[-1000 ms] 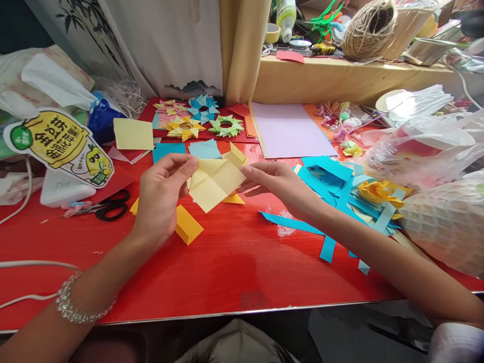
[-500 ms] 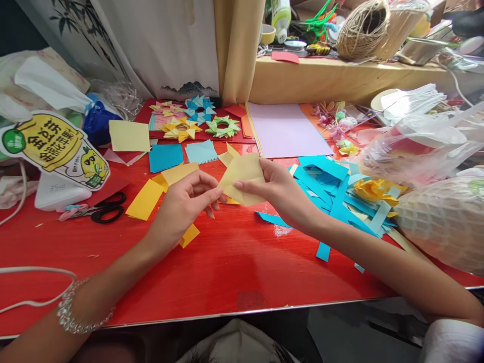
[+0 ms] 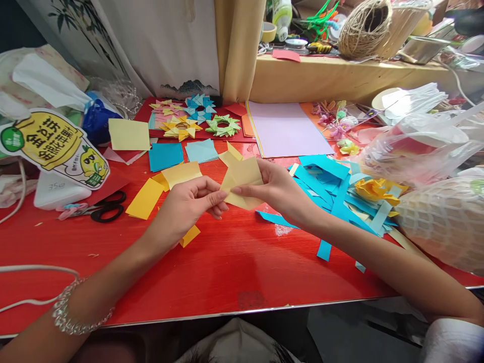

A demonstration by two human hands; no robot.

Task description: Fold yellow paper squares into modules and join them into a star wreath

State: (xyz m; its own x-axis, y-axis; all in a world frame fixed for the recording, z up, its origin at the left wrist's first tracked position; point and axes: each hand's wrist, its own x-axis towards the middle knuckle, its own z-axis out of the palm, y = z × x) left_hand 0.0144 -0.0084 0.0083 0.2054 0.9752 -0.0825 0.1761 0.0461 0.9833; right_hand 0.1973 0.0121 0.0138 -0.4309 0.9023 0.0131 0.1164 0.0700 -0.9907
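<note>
A pale yellow square of paper [image 3: 245,176] with crease lines is held up over the red table [image 3: 212,282]. My left hand [image 3: 194,201] pinches its left corner between thumb and fingers. On its right side, my right hand [image 3: 270,186] is closed, thumb on the near face and fingers behind. Just behind the paper lies a folded pale yellow piece [image 3: 231,153]. Beside my left hand are orange-yellow paper [image 3: 144,199], a lighter yellow sheet [image 3: 182,173] and a small folded yellow piece [image 3: 189,235].
Blue paper strips [image 3: 321,186] are heaped at right, near a netted bundle [image 3: 446,217]. Black-handled scissors [image 3: 108,206] lie at left. Behind are blue squares [image 3: 165,157], folded paper rings [image 3: 223,125] and a lilac sheet [image 3: 285,128].
The paper has tilted slightly and dropped a little between my hands. My left hand has shifted slightly right and down, with its thumb still at the paper's corner.
</note>
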